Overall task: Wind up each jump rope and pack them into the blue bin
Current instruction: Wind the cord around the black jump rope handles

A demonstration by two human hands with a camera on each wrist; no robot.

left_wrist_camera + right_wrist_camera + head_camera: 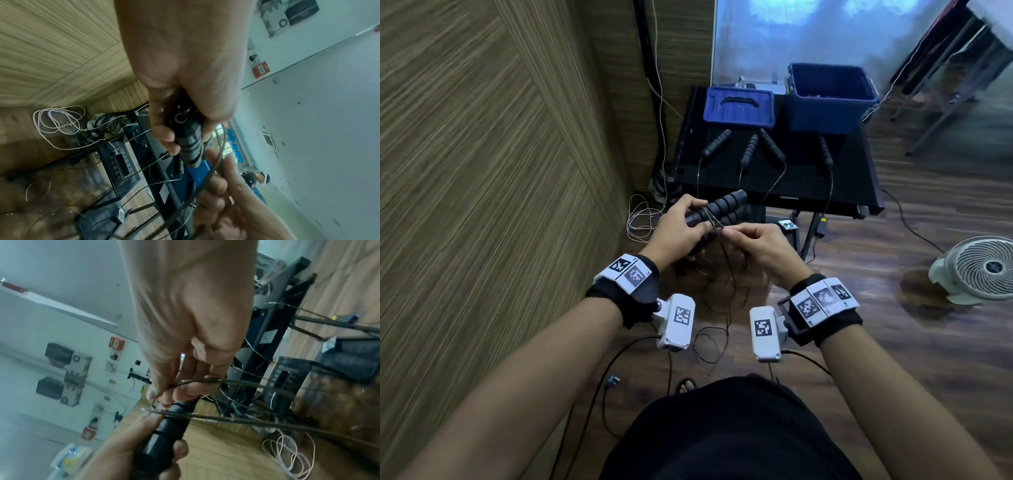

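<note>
A: From the head view, where do things stand?

B: The left hand [681, 226] is wrapped round a pair of black ribbed handles [717, 205], and the right hand [753, 245] pinches the thin cord [726, 260] just beside them. Slack cord hangs below in loops. The blue bin [830, 97] sits on the black table [852, 185], well beyond the handles, with its lid [738, 107] beside it. Four more handles [717, 143] lie on the table in front of the bin, their cords trailing over the edge.

A: And the left wrist view?

B: The left hand [185, 73] has its fingers curled round the handles [190, 146]; the cord [221, 146] arcs past to the right hand [222, 199] just below.

A: The right wrist view?

B: The right hand [191, 321] pinches the cord [205, 381] between thumb and fingertips [151, 393], right at the handle [164, 431] that the left hand [123, 451] grips.

A: So which step is it?

B: I judge it mid-winding of this rope, with plenty of slack left. Next, the right hand should lay further turns round the handles under light tension while the left hand traps each turn, then carry the bundle to the bin.
</note>
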